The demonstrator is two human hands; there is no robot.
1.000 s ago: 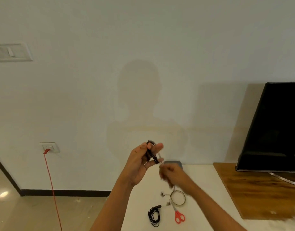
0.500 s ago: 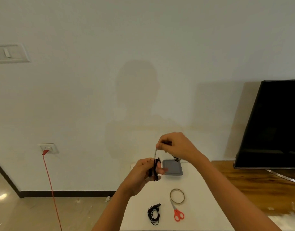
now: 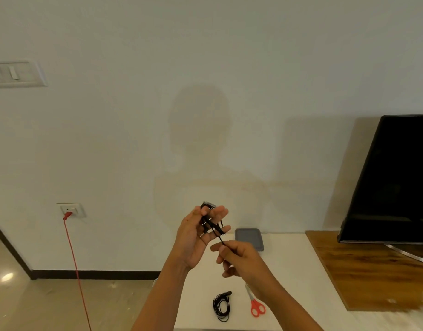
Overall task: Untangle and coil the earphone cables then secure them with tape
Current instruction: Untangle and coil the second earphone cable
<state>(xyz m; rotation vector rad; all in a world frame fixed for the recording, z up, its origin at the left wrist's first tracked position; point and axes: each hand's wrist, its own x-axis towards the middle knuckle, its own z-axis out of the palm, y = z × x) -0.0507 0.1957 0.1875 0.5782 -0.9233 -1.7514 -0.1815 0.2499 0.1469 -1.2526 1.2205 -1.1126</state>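
Observation:
My left hand (image 3: 196, 237) is raised above the white table, palm toward me, with a black earphone cable (image 3: 211, 223) looped several times round its fingers. My right hand (image 3: 239, 259) is just below and to the right, pinching the free end of that cable, which runs taut up to the coil. A second black earphone (image 3: 221, 305) lies coiled on the table near the front edge. The tape roll is hidden behind my right arm.
Red-handled scissors (image 3: 257, 306) lie right of the coiled earphone. A grey lidded box (image 3: 249, 238) sits at the back of the white table (image 3: 301, 271). A wooden board (image 3: 373, 266) and a black TV (image 3: 396, 177) stand to the right. A red cord (image 3: 74, 259) hangs from a wall socket on the left.
My right hand has dropped from above the coil to below it, bringing the cable end down round the left fingers. My left hand has risen and turned more upright.

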